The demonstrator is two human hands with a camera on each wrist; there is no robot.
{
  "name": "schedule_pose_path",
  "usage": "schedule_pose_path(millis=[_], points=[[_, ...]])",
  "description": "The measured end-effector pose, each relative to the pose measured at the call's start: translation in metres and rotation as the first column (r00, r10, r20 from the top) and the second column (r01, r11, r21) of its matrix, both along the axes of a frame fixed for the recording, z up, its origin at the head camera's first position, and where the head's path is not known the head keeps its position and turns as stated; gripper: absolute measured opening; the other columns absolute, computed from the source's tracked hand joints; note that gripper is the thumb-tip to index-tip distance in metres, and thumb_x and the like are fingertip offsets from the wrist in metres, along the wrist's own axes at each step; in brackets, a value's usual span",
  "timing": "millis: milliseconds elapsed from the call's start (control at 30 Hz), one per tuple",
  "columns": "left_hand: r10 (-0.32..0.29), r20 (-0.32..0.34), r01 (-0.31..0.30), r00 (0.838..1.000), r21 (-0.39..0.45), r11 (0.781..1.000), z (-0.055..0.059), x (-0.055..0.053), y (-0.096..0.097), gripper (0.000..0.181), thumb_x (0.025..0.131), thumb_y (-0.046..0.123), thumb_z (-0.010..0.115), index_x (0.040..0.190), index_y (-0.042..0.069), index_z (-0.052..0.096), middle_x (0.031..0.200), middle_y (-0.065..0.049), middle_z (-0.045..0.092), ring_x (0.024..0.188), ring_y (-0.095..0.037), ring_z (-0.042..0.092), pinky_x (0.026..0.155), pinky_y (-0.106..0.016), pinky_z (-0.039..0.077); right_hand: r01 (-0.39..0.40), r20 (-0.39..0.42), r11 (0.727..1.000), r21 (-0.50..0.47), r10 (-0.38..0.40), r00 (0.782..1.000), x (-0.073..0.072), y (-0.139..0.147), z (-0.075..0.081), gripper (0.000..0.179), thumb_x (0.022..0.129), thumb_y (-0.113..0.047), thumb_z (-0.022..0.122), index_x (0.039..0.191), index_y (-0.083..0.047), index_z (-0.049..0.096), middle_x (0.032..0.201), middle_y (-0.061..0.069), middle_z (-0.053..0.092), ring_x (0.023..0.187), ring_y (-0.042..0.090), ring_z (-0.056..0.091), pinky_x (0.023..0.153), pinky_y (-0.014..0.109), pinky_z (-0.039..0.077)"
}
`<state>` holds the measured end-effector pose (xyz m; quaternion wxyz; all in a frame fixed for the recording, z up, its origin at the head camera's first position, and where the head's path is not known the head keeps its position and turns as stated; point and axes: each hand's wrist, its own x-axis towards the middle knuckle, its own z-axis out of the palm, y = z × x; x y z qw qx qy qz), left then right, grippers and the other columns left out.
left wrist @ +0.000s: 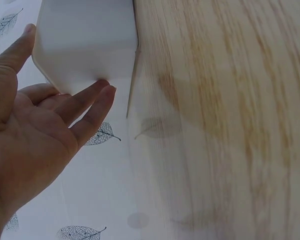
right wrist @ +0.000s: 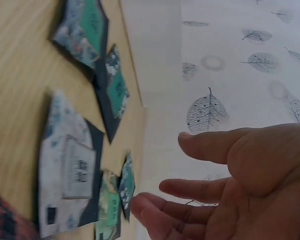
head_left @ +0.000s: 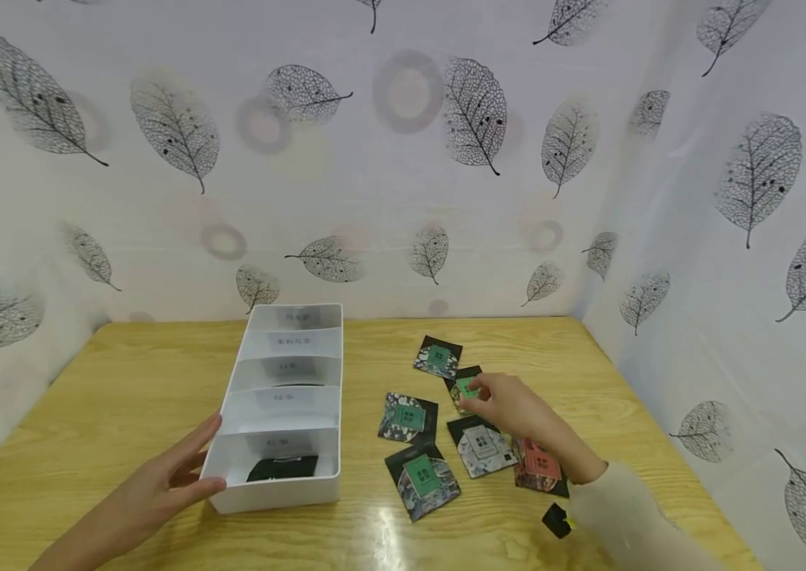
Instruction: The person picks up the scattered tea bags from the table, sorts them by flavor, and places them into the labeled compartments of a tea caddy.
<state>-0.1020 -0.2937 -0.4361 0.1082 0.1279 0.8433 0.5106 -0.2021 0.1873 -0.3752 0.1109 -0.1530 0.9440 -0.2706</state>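
My left hand (head_left: 153,485) rests on the near left corner of a white divided box (head_left: 289,497), its thumb and fingers extended against the walls. In the left wrist view, fingertips touch the box's outer side (left wrist: 90,55). Over to the right, my right hand (head_left: 517,402) is above a tea sachet with a bright green label (head_left: 459,399). Its thumb and fingers are spread apart with nothing between them in the right wrist view. A white-labelled sachet (head_left: 481,450) and a red-labelled sachet (head_left: 539,468) lie nearby, the red one partly behind the forearm.
Several green-labelled sachets lie on the wooden table (head_left: 146,381), including one at the back (head_left: 438,357) and one at the front (head_left: 423,480). A black packet (head_left: 283,469) is in the box's nearest compartment. A small black piece (head_left: 556,521) lies by the right sleeve. Leaf-patterned sheeting surrounds the table.
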Motion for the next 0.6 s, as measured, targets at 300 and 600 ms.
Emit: schedule_pose_path(millis=[300,600], points=[[-0.006,0.029,0.008,1.0,-0.047,0.999,0.004,0.0,0.0,0.084,0.103,0.014,0.065,0.165,0.001,0.009,0.164,-0.037,0.008,0.128,-0.056,0.051,0.085,-0.019,0.052,0.093,-0.067,0.967,0.236,-0.079,0.995,0.019,0.003,-0.021,0.056,0.095,-0.039,0.076,0.13,0.003,0.066,0.101,0.012,0.075,0.075,0.022,0.068,0.064,0.044,0.057],[-0.008,0.019,0.01,1.0,-0.091,0.996,0.007,0.001,0.001,0.084,0.104,0.016,0.064,0.165,0.002,0.008,0.164,-0.037,0.009,0.128,-0.056,0.052,0.086,-0.022,0.054,0.119,-0.07,0.941,0.318,-0.102,0.992,0.022,-0.001,-0.036,0.057,0.085,-0.042,0.085,0.12,0.0,0.071,0.111,0.017,0.071,0.084,0.029,0.068,0.066,0.047,0.056]])
